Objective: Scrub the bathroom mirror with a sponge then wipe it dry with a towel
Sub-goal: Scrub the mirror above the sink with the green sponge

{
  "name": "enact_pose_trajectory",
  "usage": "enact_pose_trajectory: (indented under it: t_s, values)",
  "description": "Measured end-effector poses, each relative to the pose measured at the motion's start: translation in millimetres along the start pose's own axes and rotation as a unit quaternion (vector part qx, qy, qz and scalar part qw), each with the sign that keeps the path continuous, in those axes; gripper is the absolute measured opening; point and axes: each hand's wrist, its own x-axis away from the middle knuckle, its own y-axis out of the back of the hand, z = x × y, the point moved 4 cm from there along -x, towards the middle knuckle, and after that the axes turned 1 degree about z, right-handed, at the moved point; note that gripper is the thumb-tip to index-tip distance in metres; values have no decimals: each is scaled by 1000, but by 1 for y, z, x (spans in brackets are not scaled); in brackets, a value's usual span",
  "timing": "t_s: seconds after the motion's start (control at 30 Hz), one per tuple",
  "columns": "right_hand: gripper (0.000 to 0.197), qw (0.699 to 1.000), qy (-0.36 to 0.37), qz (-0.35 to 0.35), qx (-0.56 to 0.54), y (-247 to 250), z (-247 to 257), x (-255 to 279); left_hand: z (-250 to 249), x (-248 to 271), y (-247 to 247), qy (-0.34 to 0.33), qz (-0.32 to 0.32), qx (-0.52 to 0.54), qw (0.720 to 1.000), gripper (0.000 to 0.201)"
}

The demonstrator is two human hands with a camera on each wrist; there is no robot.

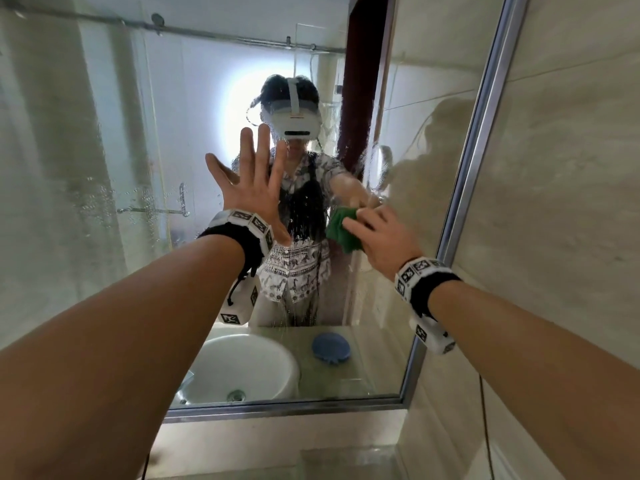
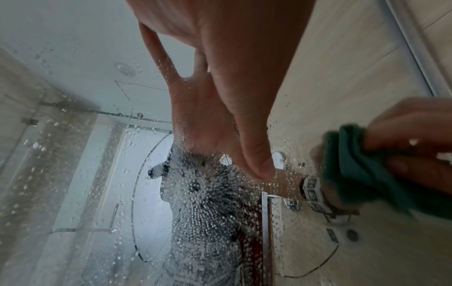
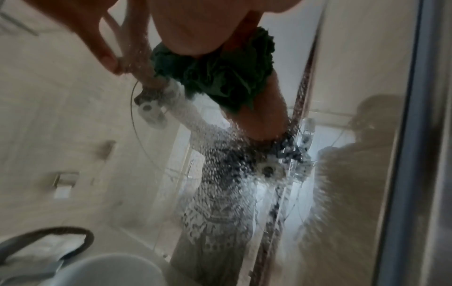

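My left hand [image 1: 251, 188] is raised flat against the mirror [image 1: 104, 168], fingers straight and spread, palm on the wet glass near the middle of the pane; from the left wrist view the thumb [image 2: 254, 151] meets its own reflection, so it is touching. It holds nothing. My right hand [image 1: 381, 233] is lower and toward the mirror's right edge, fingers curled round a green cloth [image 1: 343, 230] and pressing it to the glass; the right wrist view shows the cloth [image 3: 220, 71] bunched between palm and pane. That view is blurred, so I cannot say for sure whether the bundle is a sponge or a towel, though its folds look like fabric. Both arms reach forward, each with one tagged wristband [image 1: 242, 230] and a small white camera box hanging under the wrist.

Water drops cover the glass, thickest down the middle strip between my two hands. The metal frame [image 1: 485, 150] runs down the right edge and along the bottom.

One white basin [image 1: 242, 368] shows reflected at the mirror's bottom edge, left of centre, with a metal drain [image 1: 236, 395] in its bowl and nothing else I can make out inside. Beside it to the right lies one round blue pad [image 1: 330, 346] on the counter, well below the cloth
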Motion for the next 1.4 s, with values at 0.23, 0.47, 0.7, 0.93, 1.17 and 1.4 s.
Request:
enact_pose_trajectory:
  t_s: [0.23, 0.47, 0.7, 0.93, 1.17, 1.4]
  values:
    - [54, 994, 93, 47, 32, 5, -6, 7, -2, 1, -1, -1, -4, 9, 1000, 170]
    - [44, 983, -172, -50, -36, 65, -49, -40, -2, 1, -1, -13, -33, 32, 999, 172]
    - [29, 959, -231, -121, -110, 67, -18, -71, -1, 0, 1, -21, -20, 25, 999, 170]
    - [35, 992, -80, 18, -98, 13, 36, -36, 9, 15, 0, -61, -66, 41, 995, 131]
    - [39, 990, -43, 96, -89, -6, 54, -28, 63, 27, -1, -35, -66, 52, 996, 123]
    - [33, 932, -290, -154, -154, 68, 23, -92, 92, 26, -16, 9, -31, 103, 994, 147]
